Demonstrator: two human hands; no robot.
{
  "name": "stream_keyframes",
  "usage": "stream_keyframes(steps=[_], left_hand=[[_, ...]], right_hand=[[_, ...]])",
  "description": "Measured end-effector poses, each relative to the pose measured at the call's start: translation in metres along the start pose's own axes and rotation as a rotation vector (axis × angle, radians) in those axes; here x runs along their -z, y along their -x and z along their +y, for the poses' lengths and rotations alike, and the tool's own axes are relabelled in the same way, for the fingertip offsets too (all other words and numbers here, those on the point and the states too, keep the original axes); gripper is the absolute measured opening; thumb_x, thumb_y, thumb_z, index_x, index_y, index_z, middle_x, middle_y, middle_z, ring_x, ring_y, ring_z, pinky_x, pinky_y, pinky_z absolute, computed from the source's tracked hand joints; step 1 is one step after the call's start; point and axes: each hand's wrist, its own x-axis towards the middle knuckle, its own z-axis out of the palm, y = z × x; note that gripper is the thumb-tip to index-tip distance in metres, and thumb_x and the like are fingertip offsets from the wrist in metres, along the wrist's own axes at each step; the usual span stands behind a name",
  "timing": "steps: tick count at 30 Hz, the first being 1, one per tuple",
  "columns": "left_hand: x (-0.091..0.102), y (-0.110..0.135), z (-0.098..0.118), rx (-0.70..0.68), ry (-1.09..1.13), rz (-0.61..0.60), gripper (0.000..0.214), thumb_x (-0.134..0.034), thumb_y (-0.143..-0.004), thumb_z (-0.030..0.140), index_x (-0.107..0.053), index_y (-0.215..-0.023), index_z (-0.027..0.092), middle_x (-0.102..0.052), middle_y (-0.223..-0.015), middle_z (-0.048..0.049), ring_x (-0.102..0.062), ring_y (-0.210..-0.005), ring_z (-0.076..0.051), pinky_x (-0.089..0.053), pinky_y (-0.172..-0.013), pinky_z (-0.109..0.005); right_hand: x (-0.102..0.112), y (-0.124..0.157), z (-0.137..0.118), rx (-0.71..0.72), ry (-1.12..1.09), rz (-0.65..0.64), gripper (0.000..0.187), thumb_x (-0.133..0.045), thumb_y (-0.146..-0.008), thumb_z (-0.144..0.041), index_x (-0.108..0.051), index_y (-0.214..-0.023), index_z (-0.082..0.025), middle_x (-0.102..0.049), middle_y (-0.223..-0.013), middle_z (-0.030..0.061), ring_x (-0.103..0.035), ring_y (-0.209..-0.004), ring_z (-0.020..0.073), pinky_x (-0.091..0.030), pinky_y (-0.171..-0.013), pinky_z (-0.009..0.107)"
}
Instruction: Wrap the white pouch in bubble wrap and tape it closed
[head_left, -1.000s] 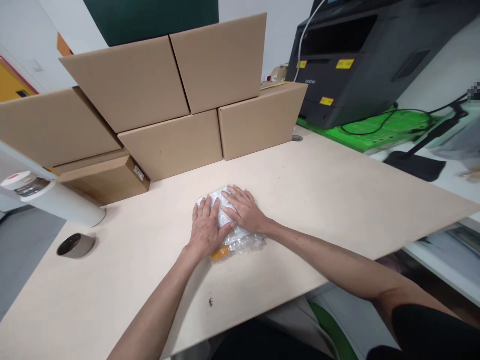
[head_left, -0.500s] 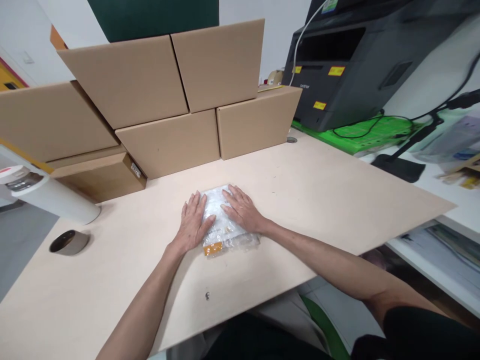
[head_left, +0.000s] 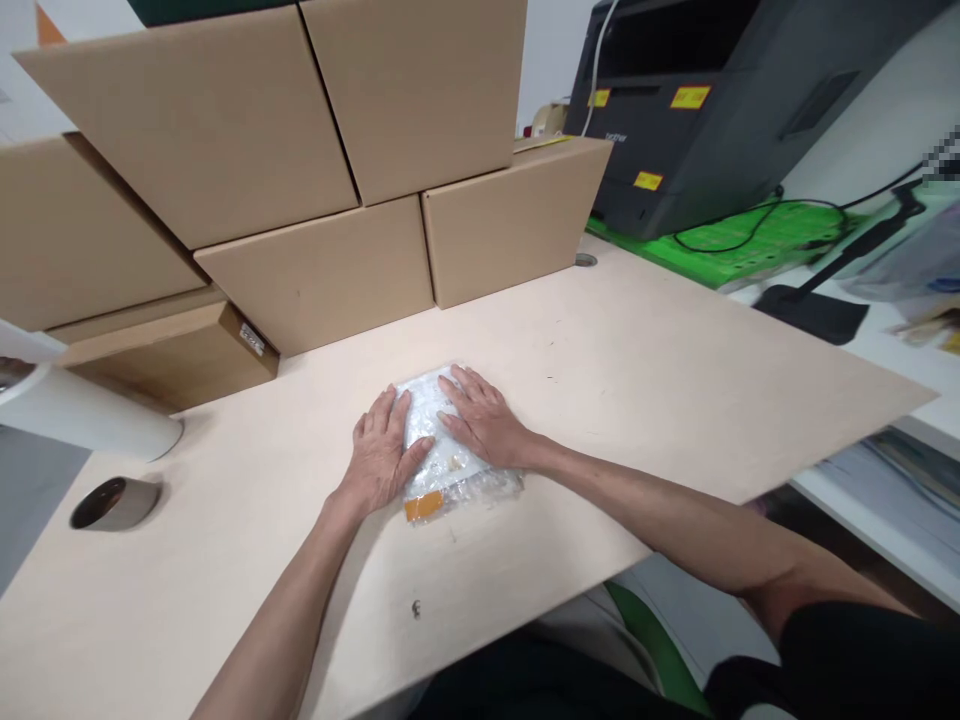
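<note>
Pale desk (head_left: pixel 637 380), clear wrap (head_left: pixel 484 487) around white packet (head_left: pixel 426 425)

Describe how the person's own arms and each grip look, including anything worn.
The left grip and right grip are bare human hands, with no glove, ring or watch visible. The left forearm and right forearm are uncovered and narrow toward the wrists. A short black sleeve shows on the right side; any left sleeve is out of view.
</note>
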Motion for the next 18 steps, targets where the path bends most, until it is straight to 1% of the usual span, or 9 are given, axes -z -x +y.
stream_keyframes(steps=[3,5,6,8,10,11,13,15,18], left_hand=[[0.002,0.0,0.0,-0.001,0.025,0.0,0.074,-0.036,-0.094,0.061,-0.025,-0.154,0.019,-0.019,-0.162,-0.0197,-0.016,-0.15,-0.033,-0.017,-0.116,-0.061],[0.007,0.003,0.004,0.028,0.038,0.029,0.073,-0.036,-0.094,0.06,-0.025,-0.154,0.019,-0.015,-0.162,-0.0202,-0.011,-0.151,-0.033,-0.012,-0.116,-0.063],[0.01,0.006,0.009,0.037,0.041,0.052,0.074,-0.037,-0.094,0.06,-0.024,-0.154,0.02,-0.012,-0.163,-0.02,-0.007,-0.151,-0.034,-0.009,-0.116,-0.064],[0.017,0.012,0.021,0.0,0.027,0.081,0.079,-0.043,-0.091,0.062,-0.021,-0.155,0.022,-0.004,-0.164,-0.0183,0.0,-0.151,-0.036,-0.006,-0.115,-0.066],[0.021,0.019,0.037,-0.112,-0.015,0.042,0.093,-0.055,-0.082,0.068,-0.018,-0.156,0.025,0.0,-0.165,-0.0161,0.003,-0.15,-0.039,-0.004,-0.115,-0.067],[0.02,0.022,0.045,-0.171,-0.044,0.0,0.102,-0.062,-0.075,0.07,-0.018,-0.156,0.026,-0.002,-0.165,-0.0156,0.003,-0.15,-0.04,-0.004,-0.115,-0.067],[0.016,0.026,0.058,-0.233,-0.099,-0.074,0.108,-0.069,-0.069,0.069,-0.021,-0.155,0.027,-0.006,-0.165,-0.0156,0.001,-0.149,-0.042,-0.004,-0.114,-0.069],[0.01,0.028,0.065,-0.225,-0.129,-0.097,0.092,-0.067,-0.078,0.059,-0.026,-0.154,0.026,-0.011,-0.164,-0.015,-0.002,-0.15,-0.041,-0.006,-0.114,-0.069],[0.005,0.029,0.066,-0.185,-0.087,-0.052,0.058,-0.049,-0.095,0.036,-0.033,-0.151,0.029,-0.021,-0.163,-0.0102,-0.008,-0.15,-0.035,-0.011,-0.115,-0.067]], right_hand=[[0.001,-0.002,0.003,0.022,-0.11,0.009,0.071,-0.029,-0.097,-0.06,-0.031,-0.153,-0.016,-0.016,-0.162,0.0155,-0.01,-0.149,0.0357,-0.016,-0.117,0.056],[0.007,-0.004,0.011,0.033,-0.273,0.06,0.07,-0.03,-0.097,-0.061,-0.035,-0.151,-0.017,-0.021,-0.161,0.0138,-0.015,-0.149,0.0311,-0.017,-0.119,0.051],[0.012,-0.006,0.017,0.008,-0.372,0.115,0.068,-0.031,-0.096,-0.06,-0.037,-0.149,-0.018,-0.026,-0.16,0.0131,-0.021,-0.148,0.0286,-0.021,-0.118,0.047],[0.023,-0.009,0.032,-0.102,-0.537,0.249,0.061,-0.037,-0.095,-0.056,-0.046,-0.142,-0.018,-0.041,-0.151,0.0134,-0.041,-0.137,0.0254,-0.033,-0.112,0.041],[0.034,-0.01,0.047,-0.216,-0.614,0.321,0.051,-0.048,-0.09,-0.05,-0.058,-0.127,-0.017,-0.059,-0.129,0.0124,-0.058,-0.113,0.0232,-0.045,-0.098,0.038],[0.039,-0.011,0.054,-0.241,-0.63,0.3,0.044,-0.053,-0.087,-0.047,-0.062,-0.118,-0.016,-0.065,-0.113,0.0101,-0.061,-0.099,0.0213,-0.048,-0.09,0.036],[0.046,-0.01,0.062,-0.225,-0.645,0.186,0.033,-0.059,-0.082,-0.04,-0.066,-0.102,-0.016,-0.066,-0.088,0.0041,-0.059,-0.078,0.0169,-0.048,-0.074,0.03],[0.049,-0.008,0.062,-0.182,-0.632,0.067,0.026,-0.062,-0.078,-0.034,-0.065,-0.096,-0.016,-0.062,-0.078,0.0006,-0.055,-0.07,0.0138,-0.044,-0.065,0.025],[0.047,-0.006,0.056,-0.168,-0.556,-0.012,0.03,-0.066,-0.073,-0.026,-0.064,-0.1,-0.015,-0.059,-0.075,-0.0012,-0.053,-0.067,0.0125,-0.039,-0.061,0.022]])
